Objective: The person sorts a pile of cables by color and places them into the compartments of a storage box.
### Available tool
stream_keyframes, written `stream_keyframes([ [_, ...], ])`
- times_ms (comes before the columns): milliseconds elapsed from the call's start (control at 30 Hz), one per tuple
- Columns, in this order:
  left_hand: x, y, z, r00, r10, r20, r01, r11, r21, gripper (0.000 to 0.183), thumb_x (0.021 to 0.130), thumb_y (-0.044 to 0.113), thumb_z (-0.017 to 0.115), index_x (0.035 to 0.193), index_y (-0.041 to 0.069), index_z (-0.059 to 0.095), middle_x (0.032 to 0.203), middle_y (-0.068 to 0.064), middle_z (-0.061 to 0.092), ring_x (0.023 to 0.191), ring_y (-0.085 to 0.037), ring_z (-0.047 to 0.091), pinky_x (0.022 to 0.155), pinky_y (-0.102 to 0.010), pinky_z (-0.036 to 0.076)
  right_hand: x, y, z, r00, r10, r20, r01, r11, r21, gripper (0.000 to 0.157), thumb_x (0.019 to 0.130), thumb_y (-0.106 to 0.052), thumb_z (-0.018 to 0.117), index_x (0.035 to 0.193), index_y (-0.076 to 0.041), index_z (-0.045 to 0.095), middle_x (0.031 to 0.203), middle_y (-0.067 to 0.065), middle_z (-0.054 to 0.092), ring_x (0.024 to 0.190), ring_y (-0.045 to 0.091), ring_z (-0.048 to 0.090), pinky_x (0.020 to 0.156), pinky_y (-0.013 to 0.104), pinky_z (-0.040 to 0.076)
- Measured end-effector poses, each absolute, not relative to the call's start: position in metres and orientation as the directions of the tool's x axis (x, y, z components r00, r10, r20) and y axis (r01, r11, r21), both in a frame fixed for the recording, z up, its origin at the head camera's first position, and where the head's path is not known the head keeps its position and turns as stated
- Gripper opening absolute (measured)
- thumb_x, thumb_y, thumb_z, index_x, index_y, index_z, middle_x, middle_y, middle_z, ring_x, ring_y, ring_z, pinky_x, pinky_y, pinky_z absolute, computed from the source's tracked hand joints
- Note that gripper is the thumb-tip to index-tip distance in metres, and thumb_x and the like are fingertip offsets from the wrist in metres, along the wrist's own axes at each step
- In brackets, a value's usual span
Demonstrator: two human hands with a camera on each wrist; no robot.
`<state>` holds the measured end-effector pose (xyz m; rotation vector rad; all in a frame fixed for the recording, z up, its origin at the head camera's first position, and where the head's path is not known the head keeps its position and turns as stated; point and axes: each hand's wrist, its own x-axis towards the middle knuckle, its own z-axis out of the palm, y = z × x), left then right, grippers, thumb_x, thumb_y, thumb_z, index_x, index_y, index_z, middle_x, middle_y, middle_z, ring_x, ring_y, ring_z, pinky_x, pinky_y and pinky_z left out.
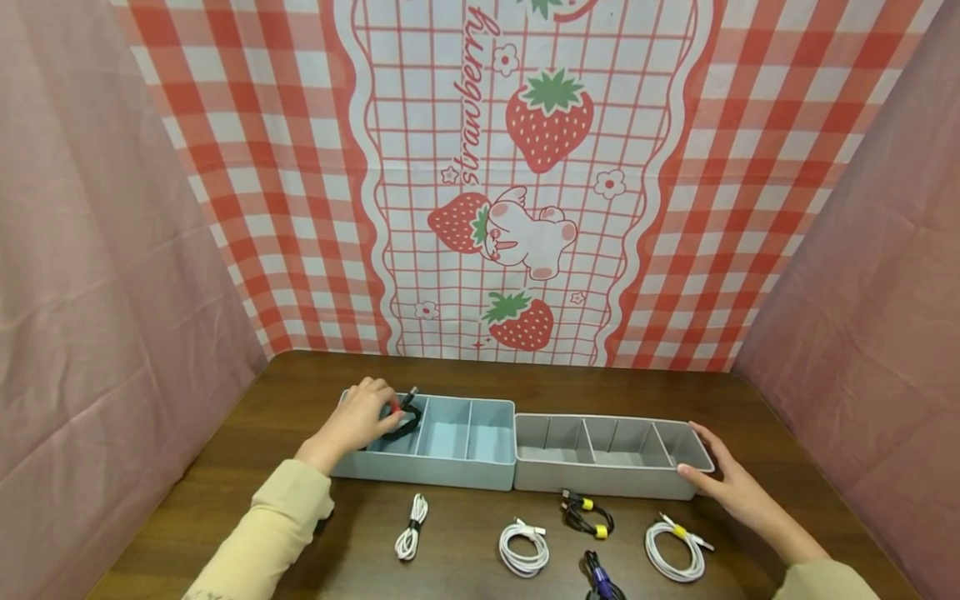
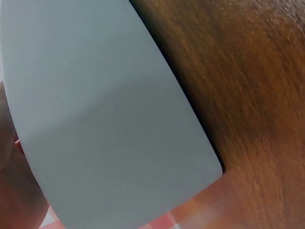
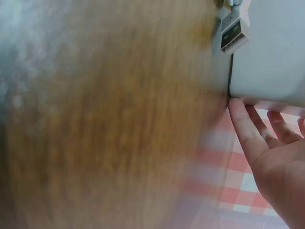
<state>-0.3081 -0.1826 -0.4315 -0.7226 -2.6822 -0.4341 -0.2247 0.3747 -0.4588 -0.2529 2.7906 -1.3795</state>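
My left hand [image 1: 363, 417] is over the left part of the light blue divided box [image 1: 468, 472], its fingers and thumb pinching a coiled black cable [image 1: 405, 425] with a bit of red on it. The cable's plug sticks up above the compartment. In the left wrist view the box's wall [image 2: 105, 114] fills the middle and hides most of that hand. At the right end of the grey divided box [image 1: 600, 479], my right hand [image 1: 731, 483] touches the end with extended fingers. The right wrist view shows those fingertips [image 3: 238, 107] against the box's lower edge.
In front of the boxes lie a white cable bundle [image 1: 411, 529], a coiled white cable [image 1: 523, 550], a black cable with yellow ties [image 1: 588, 515], a black cable with a purple tie [image 1: 600, 577] and a white cable with a yellow tie [image 1: 675, 550]. A checked cloth [image 1: 480, 333] hangs behind.
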Motion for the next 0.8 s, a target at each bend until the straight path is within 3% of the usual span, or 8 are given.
stream_keyframes([
  [800, -0.294, -0.187, -0.433, -0.817, 0.441, 0.372, 0.540, 0.812, 0.222, 0.028, 0.078, 0.038, 0.076, 0.085, 0.013, 0.066, 0.091, -0.001, 0.059, 0.088, -0.021, 0.050, 0.080, -0.043, 0.040, -0.224, 0.374, -0.458, -0.988, -0.146, 0.040, -0.122, 0.609, -0.784, 0.076, 0.096, -0.022, 0.055, 0.150, -0.005, 0.005, 0.142, 0.033, 0.020, 0.121, 0.050, 0.035, 0.076, 0.037, 0.054],
])
